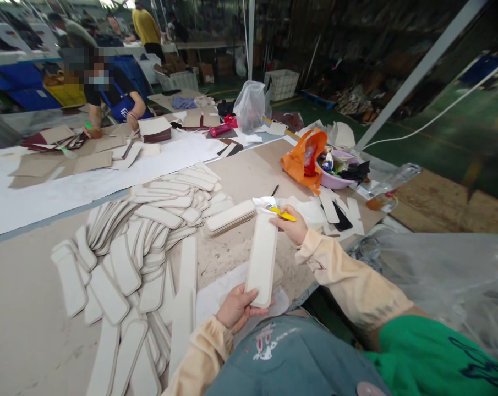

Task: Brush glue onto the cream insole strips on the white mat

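A long off-white panel with rounded corners (262,261) is tilted up in front of me, a stitched-looking border along its edge. At its lower end, my left hand (241,308) grips it, thumb on top and fingers beneath. My right hand (293,224) is closed on a small yellow-handled tool (287,214) and touches the panel's upper right corner. The tool's tip is too small to make out. Left of the panel lies a neat stack of similar panels (231,218). Beyond it spreads a large loose pile of them (143,236).
An orange bag (304,162) leans on a lilac basin (338,179) of odds and ends. Right of my hand lie a dark phone-like slab (342,217) and white scraps. A clear bottle (397,179) lies at the right. Across the table, a co-worker (122,91) handles brown pieces.
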Motion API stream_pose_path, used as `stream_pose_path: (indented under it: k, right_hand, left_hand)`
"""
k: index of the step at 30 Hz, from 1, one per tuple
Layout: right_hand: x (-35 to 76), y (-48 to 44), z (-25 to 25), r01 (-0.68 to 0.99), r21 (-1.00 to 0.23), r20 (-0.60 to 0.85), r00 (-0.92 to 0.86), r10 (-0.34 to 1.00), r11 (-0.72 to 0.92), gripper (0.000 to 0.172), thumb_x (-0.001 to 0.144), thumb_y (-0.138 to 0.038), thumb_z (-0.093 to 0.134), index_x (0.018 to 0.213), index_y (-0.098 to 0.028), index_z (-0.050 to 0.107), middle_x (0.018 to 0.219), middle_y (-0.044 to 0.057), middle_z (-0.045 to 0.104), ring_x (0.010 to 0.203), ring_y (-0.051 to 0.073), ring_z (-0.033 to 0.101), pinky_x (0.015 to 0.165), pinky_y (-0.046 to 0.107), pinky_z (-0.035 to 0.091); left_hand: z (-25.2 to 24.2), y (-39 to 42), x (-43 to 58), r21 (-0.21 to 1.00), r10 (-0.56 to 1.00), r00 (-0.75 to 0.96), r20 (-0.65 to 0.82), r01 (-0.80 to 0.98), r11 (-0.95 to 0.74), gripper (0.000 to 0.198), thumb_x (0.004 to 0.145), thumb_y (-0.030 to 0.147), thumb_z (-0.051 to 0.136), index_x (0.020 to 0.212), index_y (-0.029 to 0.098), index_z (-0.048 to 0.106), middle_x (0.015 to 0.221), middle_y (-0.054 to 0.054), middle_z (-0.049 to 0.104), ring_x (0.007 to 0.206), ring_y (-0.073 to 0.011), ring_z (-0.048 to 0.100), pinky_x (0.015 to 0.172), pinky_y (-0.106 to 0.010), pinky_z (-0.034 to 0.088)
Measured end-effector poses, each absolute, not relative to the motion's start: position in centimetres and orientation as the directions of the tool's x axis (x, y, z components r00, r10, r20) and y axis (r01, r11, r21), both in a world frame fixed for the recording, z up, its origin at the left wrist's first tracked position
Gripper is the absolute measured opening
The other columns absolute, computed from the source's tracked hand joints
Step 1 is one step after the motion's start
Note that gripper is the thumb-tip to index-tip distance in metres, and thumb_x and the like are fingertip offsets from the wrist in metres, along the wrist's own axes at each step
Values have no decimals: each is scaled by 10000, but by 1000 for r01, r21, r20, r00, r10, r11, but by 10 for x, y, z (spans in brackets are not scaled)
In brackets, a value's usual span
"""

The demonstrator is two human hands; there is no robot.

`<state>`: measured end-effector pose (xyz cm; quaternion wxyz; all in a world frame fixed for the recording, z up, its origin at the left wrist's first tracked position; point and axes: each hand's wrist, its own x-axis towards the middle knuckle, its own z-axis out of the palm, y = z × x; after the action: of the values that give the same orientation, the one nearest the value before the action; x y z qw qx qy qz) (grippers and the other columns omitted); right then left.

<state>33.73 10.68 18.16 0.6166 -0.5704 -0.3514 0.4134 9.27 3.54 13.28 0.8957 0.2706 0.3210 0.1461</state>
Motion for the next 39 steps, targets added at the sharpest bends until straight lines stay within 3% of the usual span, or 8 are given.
stream_pose_path:
  k: [14, 19, 26, 29, 33, 39]
  right_hand:
    - [343, 106, 174, -106, -994, -52, 375, 926, -13, 427, 580, -335, 730, 785, -214, 375, 619, -88, 459, 539, 71, 451, 467, 180, 420]
    - [345, 115, 167, -141, -990, -52, 373, 926, 2, 416, 599, -356, 725, 783, -217, 379, 674, -72, 496, 584, 91, 500, 526, 228, 469]
    - [354, 137, 141, 10, -999, 53, 373, 926, 53, 331, 669, -366, 677, 775, -222, 398, 682, -61, 504, 568, 99, 474, 517, 219, 429]
    - [357, 149, 132, 75, -995, 85, 395, 915, 60, 311, 686, -379, 655, 773, -223, 401, 694, -47, 510, 601, 118, 489, 540, 232, 434]
    - [360, 173, 121, 197, -978, 152, 435, 888, 70, 284, 709, -380, 632, 777, -224, 404, 708, -41, 520, 604, 124, 488, 581, 246, 431]
    - [362, 221, 101, 387, -922, 183, 450, 874, -6, 244, 732, -398, 596, 779, -225, 430, 664, -40, 532, 552, 125, 468, 560, 247, 402]
  left_hand:
    - [131, 34, 97, 601, 444, 714, -542, -40, 798, 478, 707, 368, 680, 1089, 105, 563, 1029, -166, 639, 853, -239, 653, 590, -234, 557]
    - [127, 41, 97, 640, 488, 671, -558, -26, 768, 487, 678, 373, 704, 1058, 98, 576, 982, -155, 648, 834, -225, 648, 594, -231, 550]
    - [122, 56, 96, 678, 549, 615, -566, -33, 734, 444, 734, 380, 644, 1071, 104, 558, 965, -136, 641, 799, -195, 632, 576, -224, 538]
    - [119, 71, 94, 697, 602, 530, -597, -28, 717, 458, 712, 402, 659, 1052, 111, 562, 915, -115, 639, 732, -166, 620, 544, -216, 519]
    - [117, 116, 87, 772, 737, 275, -618, 32, 635, 429, 646, 431, 698, 936, 134, 587, 765, -28, 613, 597, -91, 540, 501, -185, 462]
    - [119, 217, 78, 892, 918, 65, -390, 276, 360, 416, 641, 472, 639, 885, 143, 572, 692, 2, 585, 596, -112, 504, 492, -205, 405]
